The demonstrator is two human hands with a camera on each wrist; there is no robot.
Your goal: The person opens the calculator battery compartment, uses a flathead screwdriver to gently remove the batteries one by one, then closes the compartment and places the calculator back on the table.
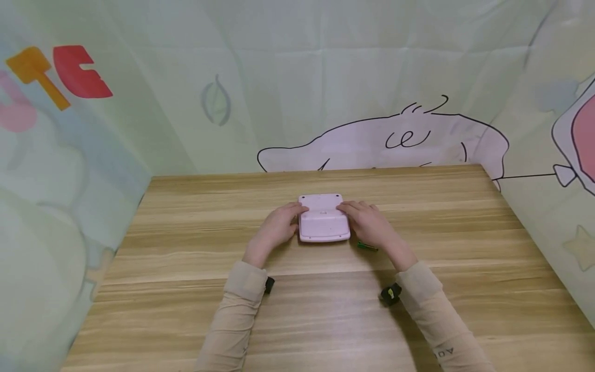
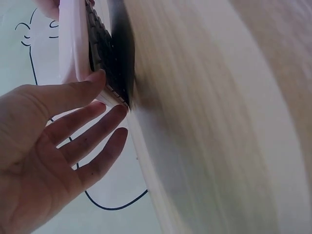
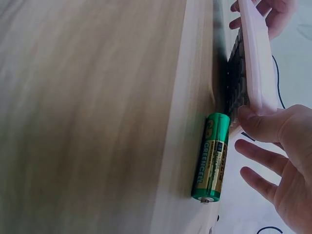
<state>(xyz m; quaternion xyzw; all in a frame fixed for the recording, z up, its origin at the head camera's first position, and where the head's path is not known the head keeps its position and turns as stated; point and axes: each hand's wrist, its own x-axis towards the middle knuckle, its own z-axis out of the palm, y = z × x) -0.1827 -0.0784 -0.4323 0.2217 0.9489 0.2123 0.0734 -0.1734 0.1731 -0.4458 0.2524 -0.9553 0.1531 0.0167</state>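
A pink calculator (image 1: 324,227) is held back side up above the wooden table, its dark keys facing down in both wrist views. My left hand (image 1: 278,226) grips its left edge, thumb (image 2: 80,92) at the key side and fingertips over the back. At the opposite edge my right hand (image 1: 374,226) holds it likewise, with the thumb (image 3: 258,124) near the keys. A green and gold battery (image 3: 211,158) lies on the table beside the right hand; in the head view that battery (image 1: 368,246) is partly hidden by the hand.
The wooden table (image 1: 186,289) reaches back to a printed cloth (image 1: 297,103) with cartoon drawings, which also hangs along both sides. A small black device (image 1: 390,294) sits at the right wrist, another (image 1: 269,284) at the left.
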